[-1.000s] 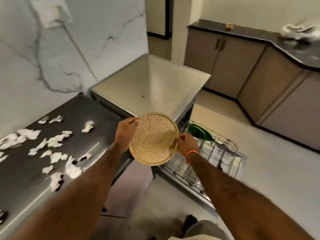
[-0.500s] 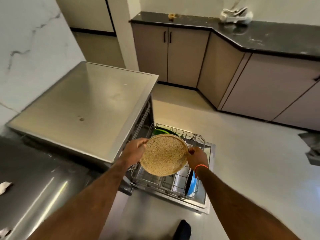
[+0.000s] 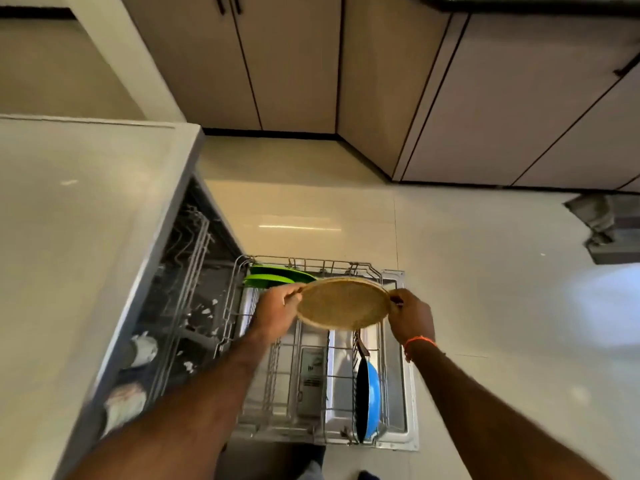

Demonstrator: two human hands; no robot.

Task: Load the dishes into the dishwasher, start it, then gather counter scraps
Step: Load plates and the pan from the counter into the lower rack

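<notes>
A round speckled tan plate (image 3: 343,303) is tilted above the pulled-out lower wire rack (image 3: 294,386) of the open dishwasher (image 3: 194,306). My left hand (image 3: 277,310) grips its left rim and my right hand (image 3: 410,318), with an orange band at the wrist, grips its right rim. Two green plates (image 3: 273,276) stand at the rack's far end. A blue pan (image 3: 369,400) stands on edge at the rack's right side.
The dishwasher's steel top (image 3: 69,237) fills the left. White dishes (image 3: 142,349) sit in the upper rack inside. Beige cabinets (image 3: 485,98) line the far wall across a pale tiled floor (image 3: 485,306). A grey object (image 3: 602,226) lies on the floor at right.
The view has tipped downward and nearer the dishwasher. Both hands have carried the tan plate out over the lower rack, and it now tilts flatter. The counter with paper scraps has left view.
</notes>
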